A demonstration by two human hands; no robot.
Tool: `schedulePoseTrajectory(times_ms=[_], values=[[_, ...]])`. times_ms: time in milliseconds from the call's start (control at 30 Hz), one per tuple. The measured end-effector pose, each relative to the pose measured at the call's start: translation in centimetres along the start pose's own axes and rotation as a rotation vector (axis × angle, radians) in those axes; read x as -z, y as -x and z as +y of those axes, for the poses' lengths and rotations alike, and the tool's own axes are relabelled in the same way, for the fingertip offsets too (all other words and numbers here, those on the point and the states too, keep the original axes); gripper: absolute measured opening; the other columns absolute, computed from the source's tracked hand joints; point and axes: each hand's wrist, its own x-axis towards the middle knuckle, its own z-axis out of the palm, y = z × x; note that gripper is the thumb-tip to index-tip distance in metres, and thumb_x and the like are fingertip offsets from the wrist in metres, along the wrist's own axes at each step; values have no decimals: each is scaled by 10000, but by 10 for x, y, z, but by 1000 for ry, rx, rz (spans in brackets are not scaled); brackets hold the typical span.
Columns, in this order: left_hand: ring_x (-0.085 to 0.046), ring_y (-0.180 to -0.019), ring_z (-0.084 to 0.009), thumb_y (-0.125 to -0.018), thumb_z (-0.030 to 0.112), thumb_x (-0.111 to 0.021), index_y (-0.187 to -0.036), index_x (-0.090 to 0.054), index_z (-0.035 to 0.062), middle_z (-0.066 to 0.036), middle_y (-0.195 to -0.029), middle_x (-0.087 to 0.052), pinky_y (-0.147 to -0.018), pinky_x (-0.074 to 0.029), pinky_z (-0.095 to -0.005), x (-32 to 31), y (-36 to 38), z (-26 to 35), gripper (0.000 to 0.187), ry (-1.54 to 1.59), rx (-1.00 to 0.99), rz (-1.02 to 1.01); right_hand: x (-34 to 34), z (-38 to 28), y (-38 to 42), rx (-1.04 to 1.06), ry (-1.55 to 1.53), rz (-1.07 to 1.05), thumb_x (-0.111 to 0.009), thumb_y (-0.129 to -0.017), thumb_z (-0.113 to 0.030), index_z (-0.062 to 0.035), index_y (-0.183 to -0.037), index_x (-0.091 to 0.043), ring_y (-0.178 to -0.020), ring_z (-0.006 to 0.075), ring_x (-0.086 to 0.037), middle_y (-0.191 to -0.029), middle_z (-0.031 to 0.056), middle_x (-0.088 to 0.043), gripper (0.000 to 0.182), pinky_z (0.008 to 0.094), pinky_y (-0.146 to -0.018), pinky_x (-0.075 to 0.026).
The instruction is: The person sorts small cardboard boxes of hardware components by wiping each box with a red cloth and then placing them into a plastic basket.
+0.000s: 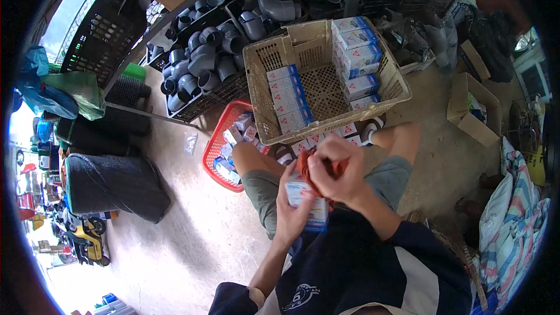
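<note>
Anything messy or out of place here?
Slightly. What looks like a scrap of clear plastic lies loose on the floor near the red basket. Small boxes lie jumbled in that basket, unlike the neat rows in the crate.

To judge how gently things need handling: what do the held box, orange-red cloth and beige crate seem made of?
Held box: likely thin, smooth printed cardboard, given its flat panels and square edges.
Orange-red cloth: matte fabric, judging by its bunched folds; fibre unclear.
Beige crate: probably rigid moulded plastic, dull, with regular lattice openings.
</note>
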Motion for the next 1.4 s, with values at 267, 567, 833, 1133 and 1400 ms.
schedulePoseTrajectory(times_ms=[267, 567, 833, 1133, 1400], values=[[-667, -1086, -330, -735, 342, -882, -1227, -628, -1, -177, -1166, -678, -946, -528, -402, 18, 0, 17, 652, -571, -447, -512, -13, 2, -33, 102, 35, -747, -690, -865, -275, -52, -776, -642, -643, 312, -635, -693, 115, -607, 245, 394, -609, -493], [-662, -966, -163, -805, 312, -831, -1229, -591, -42, -123, -1039, -707, -872, -524, -321, 38, 10, -9, 602, -130, 37, -212, 12, 14, -3, 178, 120, -739, -683, -816, -224, -62, -784, -632, -696, 283, -611, -757, 78, -594, 173, 393, -612, -467], [-674, -946, -170, -756, 268, -868, -1227, -599, -41, -124, -1029, -709, -865, -528, -316, 17, 5, 0, 625, -190, 57, -223, 9, 16, -14, 230, -81, -643, -703, -767, -132, -57, -625, -556, -567, 264, -525, -624, 53, -525, 218, 379, -534, -419], [-597, -1172, -238, -951, 708, -433, -1432, -409, -21, -152, -1290, -591, -1007, -484, -410, 20, 22, -54, 874, 398, 178, -30, 7, 16, 29, -69, -383, -144, -658, -849, -12, -13, -759, -582, -738, 174, -580, -802, 71, -587, 117, 312, -695, -444], [-602, -1137, -225, -1058, 607, -200, -1349, -513, 26, -106, -1226, -626, -1023, -465, -393, -1, 16, -15, 721, 552, 485, 43, -14, 11, 53, 224, -51, 108, -674, -781, -48, -42, -748, -589, -654, 225, -574, -781, 88, -594, 91, 311, -631, -457]])
